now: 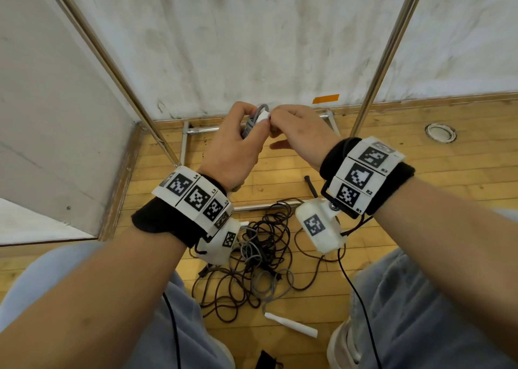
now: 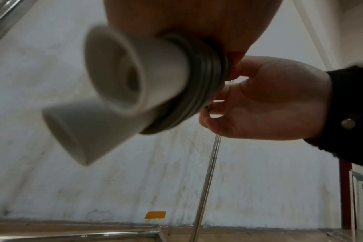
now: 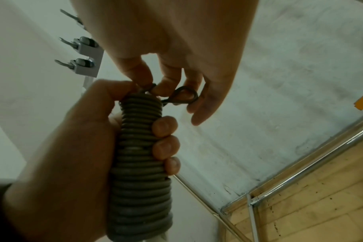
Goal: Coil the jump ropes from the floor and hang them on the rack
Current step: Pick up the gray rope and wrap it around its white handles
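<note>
Rope (image 3: pixel 141 163) sits wound tight round its white handles (image 2: pixel 122 77), raised before the rack (image 1: pixel 392 49). I see my left hand (image 1: pixel 232 147) wrapped round the coil, fingers curled on it. My right hand (image 1: pixel 297 130) pinches the rope's end loop (image 3: pixel 186 96) at the top. More ropes (image 1: pixel 260 259) lie tangled on the floor (image 1: pixel 420 155) below.

Two hands are showing, left (image 1: pixel 232 147) and right (image 1: pixel 300 133), each wearing one marker band. One grey coil (image 1: pixel 253 121) is sitting between them, with two white handles (image 2: pixel 114 72) poking out in the left wrist view. One tangle (image 1: pixel 260 253) of dark and grey rope is lying on the floor, its rope count unclear. One white handle (image 1: pixel 291 325) is lying loose. One orange tape (image 1: pixel 325 98) is sticking to the wall.
</note>
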